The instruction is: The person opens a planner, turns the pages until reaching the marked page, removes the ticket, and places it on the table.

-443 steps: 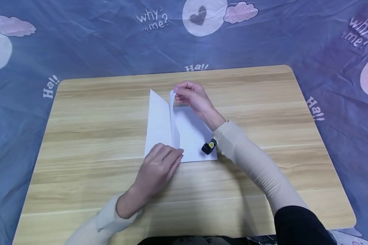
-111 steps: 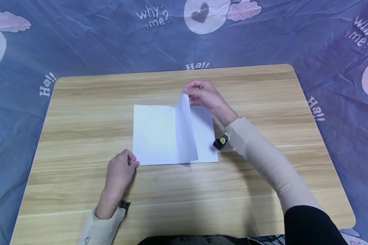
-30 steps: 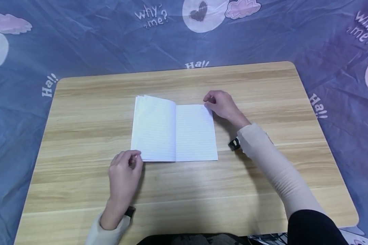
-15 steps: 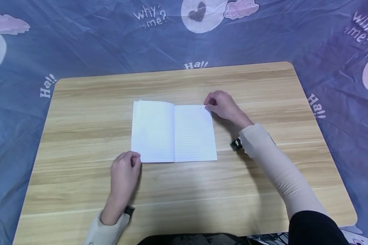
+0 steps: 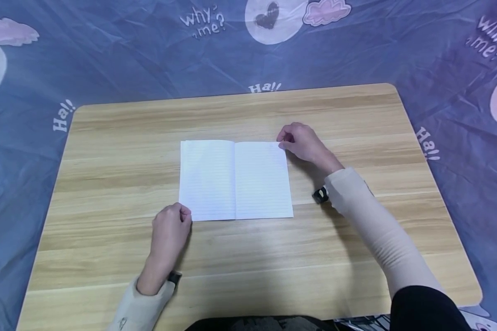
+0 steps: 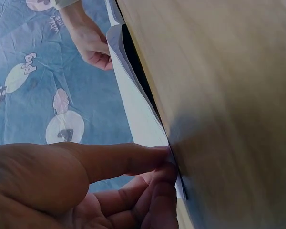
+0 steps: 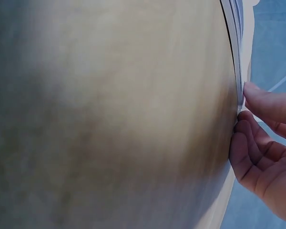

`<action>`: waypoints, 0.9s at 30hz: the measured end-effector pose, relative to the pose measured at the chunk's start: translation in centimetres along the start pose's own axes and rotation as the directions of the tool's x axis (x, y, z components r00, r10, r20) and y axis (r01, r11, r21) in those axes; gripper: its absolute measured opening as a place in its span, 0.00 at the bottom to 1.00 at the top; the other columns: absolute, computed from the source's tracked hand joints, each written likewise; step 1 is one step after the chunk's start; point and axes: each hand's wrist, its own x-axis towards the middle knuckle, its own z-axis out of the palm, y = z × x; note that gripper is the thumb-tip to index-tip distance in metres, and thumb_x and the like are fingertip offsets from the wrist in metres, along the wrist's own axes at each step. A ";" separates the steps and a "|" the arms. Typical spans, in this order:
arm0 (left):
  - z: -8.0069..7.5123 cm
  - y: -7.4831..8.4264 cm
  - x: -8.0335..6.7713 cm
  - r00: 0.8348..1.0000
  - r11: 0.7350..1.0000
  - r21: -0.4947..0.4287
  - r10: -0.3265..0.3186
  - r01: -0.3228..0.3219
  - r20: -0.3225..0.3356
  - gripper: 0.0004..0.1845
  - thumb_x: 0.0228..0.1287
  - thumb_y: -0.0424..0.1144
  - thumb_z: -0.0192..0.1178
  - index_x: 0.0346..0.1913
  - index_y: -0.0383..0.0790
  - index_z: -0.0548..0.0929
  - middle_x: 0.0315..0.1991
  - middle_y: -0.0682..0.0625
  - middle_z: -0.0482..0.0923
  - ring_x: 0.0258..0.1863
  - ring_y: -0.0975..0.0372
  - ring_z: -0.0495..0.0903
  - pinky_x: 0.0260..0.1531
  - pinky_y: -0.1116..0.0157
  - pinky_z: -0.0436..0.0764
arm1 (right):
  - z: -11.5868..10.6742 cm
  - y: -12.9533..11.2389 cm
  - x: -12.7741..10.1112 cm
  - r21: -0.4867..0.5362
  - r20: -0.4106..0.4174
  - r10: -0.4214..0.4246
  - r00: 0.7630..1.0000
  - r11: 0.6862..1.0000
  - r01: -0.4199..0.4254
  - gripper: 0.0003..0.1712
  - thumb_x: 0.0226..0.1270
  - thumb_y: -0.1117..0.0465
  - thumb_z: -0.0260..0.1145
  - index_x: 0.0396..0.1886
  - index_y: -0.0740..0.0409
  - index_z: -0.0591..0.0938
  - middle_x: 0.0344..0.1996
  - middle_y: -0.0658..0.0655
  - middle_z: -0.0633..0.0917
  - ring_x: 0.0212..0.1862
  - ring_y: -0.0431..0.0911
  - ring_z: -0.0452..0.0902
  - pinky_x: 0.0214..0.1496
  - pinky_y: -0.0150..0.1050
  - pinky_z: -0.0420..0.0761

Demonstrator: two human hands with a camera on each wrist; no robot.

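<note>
A notebook (image 5: 262, 181) with white lined pages lies spread on the table in the head view, its fold running down the middle. My left hand (image 5: 170, 232) pinches the near left corner; in the left wrist view the thumb (image 6: 128, 158) presses on the page there, with curled fingers against it. At the far right corner, my right hand (image 5: 304, 143) holds the pages' edge between thumb and fingers. The right wrist view has that thumb (image 7: 267, 102) on top of the stacked sheets (image 7: 234, 33), the other fingers curled below at the edge.
The wooden table (image 5: 120, 184) has rounded corners and extends well around the notebook. Behind it hangs a blue printed cloth (image 5: 149, 50). Black wrist devices sit at both cuffs, one camera (image 5: 320, 195) by the right sleeve.
Earlier the right hand lifted and turned pages leftward. Over the last second the raised left pages have sunk nearly flat, while both hands have stayed almost still at their corners.
</note>
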 end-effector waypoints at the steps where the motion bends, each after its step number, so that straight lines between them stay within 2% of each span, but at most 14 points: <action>1: -0.1 0.0 0.1 1.000 1.000 0.001 -0.005 0.005 0.007 0.06 0.55 0.22 0.62 0.25 0.34 0.83 0.23 0.45 0.79 0.26 0.49 0.80 0.32 0.50 0.79 | 0.0 0.0 0.0 0.001 0.000 0.000 1.000 1.000 0.000 0.04 0.67 0.66 0.69 0.41 0.58 0.84 0.37 0.57 0.80 0.43 0.50 0.74 0.49 0.45 0.72; 8: -0.6 0.1 0.3 0.996 0.999 -0.001 -0.048 0.048 0.070 0.05 0.58 0.23 0.64 0.27 0.33 0.83 0.24 0.44 0.80 0.28 0.50 0.80 0.33 0.52 0.79 | 0.1 -0.1 -0.1 0.032 -0.026 0.007 1.000 0.999 -0.006 0.04 0.66 0.66 0.70 0.39 0.56 0.83 0.37 0.55 0.80 0.42 0.49 0.73 0.47 0.44 0.72; 16: -0.8 0.0 0.5 0.996 0.999 0.001 -0.045 0.045 0.074 0.04 0.58 0.24 0.64 0.28 0.33 0.84 0.24 0.44 0.80 0.28 0.49 0.80 0.34 0.51 0.79 | 0.1 0.0 0.0 0.024 -0.038 -0.025 0.999 0.999 0.026 0.06 0.67 0.64 0.70 0.42 0.56 0.83 0.36 0.54 0.80 0.41 0.48 0.73 0.46 0.43 0.72; 27: -1.1 0.2 0.9 0.993 0.998 0.000 -0.058 0.058 0.098 0.05 0.59 0.23 0.64 0.28 0.33 0.83 0.24 0.44 0.79 0.27 0.50 0.79 0.33 0.51 0.78 | 0.1 -0.1 0.0 0.014 -0.054 -0.025 0.998 1.000 0.026 0.03 0.69 0.64 0.67 0.39 0.59 0.83 0.38 0.55 0.80 0.43 0.49 0.74 0.49 0.44 0.72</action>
